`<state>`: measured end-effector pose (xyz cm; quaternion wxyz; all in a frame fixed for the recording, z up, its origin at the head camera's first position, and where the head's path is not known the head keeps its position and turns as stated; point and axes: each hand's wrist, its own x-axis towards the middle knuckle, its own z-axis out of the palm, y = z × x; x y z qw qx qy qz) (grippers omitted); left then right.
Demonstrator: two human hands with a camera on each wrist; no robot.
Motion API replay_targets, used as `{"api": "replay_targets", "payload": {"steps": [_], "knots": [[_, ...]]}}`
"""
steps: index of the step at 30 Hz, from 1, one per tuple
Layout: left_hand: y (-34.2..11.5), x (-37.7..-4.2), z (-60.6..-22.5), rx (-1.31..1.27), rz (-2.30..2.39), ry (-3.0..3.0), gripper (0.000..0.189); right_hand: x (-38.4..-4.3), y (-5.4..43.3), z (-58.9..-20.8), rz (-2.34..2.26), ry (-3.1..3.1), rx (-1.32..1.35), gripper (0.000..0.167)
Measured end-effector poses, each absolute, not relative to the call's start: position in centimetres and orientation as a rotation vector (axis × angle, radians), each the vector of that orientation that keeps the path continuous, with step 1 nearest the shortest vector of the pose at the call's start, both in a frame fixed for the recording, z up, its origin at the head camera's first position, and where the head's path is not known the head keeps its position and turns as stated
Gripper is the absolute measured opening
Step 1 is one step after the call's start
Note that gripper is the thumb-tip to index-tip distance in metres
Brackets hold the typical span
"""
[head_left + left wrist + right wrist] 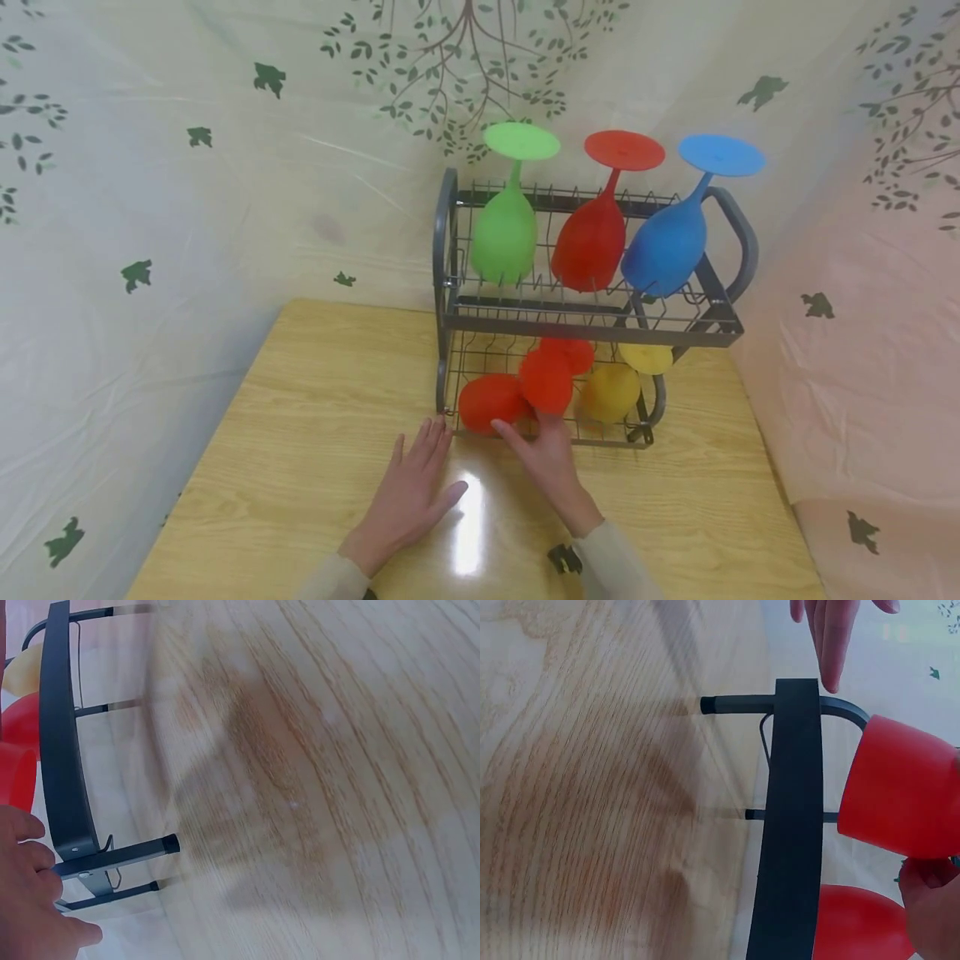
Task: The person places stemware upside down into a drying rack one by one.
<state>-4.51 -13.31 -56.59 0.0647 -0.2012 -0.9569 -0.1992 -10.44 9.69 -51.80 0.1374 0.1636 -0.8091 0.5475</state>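
Note:
My right hand [551, 462] pinches a red plastic wine glass [489, 402] at the front of the rack's lower shelf. Its bowl points left, and the round foot hides part of my fingers. In the right wrist view, the tilted red bowl hangs above the dark front bar [791, 817], with my thumb and fingers [926, 881] against its lower end. A second red wine glass [859, 922] sits close beside it, mostly hidden in the head view. My left hand [405, 496] lies with straight fingers, their tips at the front left corner of the dish rack [592, 325].
Green [504, 237], red [590, 242] and blue [667, 246] wine glasses stand upside down on the upper shelf. A yellow wine glass [611, 393] is at the lower shelf's right. The rack stands on a wooden table [322, 375] before a patterned curtain [225, 167].

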Motion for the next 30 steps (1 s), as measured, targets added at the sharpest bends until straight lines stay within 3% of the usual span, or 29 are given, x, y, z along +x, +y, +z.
{"api": "replay_targets", "payload": {"steps": [30], "knots": [[-13.3, -3.9, -57.1, -0.589, -0.586, -2.883, 0.075, -12.5, 7.6, -53.0, 1.211, -2.751, 0.477, 0.077]]}}
